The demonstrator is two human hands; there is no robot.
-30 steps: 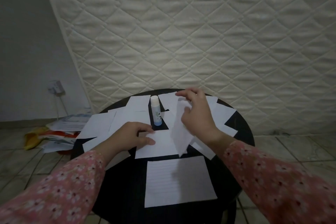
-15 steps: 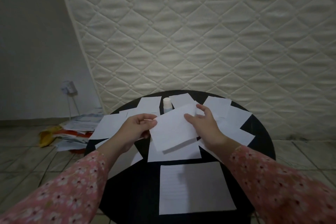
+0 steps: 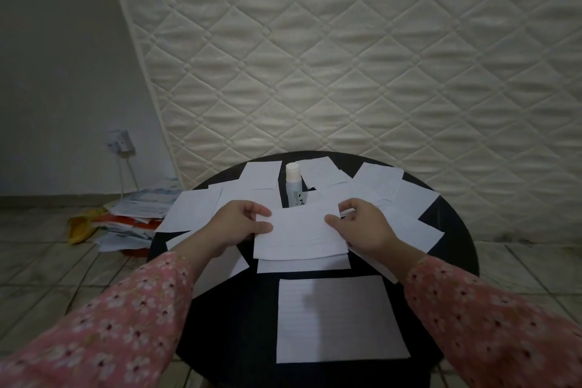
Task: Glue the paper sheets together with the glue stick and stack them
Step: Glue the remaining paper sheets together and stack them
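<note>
Now both hands, left hand [image 3: 239,224], right hand [image 3: 362,227], pinching paper sheet [image 3: 299,233], glue stick [image 3: 293,185] just behind

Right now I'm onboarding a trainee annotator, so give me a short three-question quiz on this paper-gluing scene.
1. True or false: the glue stick lies on its side.
2. Which hand holds the lined sheet over the table? A) left only B) right only C) both
3. Fill in: the pile of papers lies on the ____ , left of the table.

Key:
1. False; it stands upright with its cap on, behind the held sheet.
2. C; the left hand pinches its left edge, the right hand its right edge.
3. Floor.
</note>
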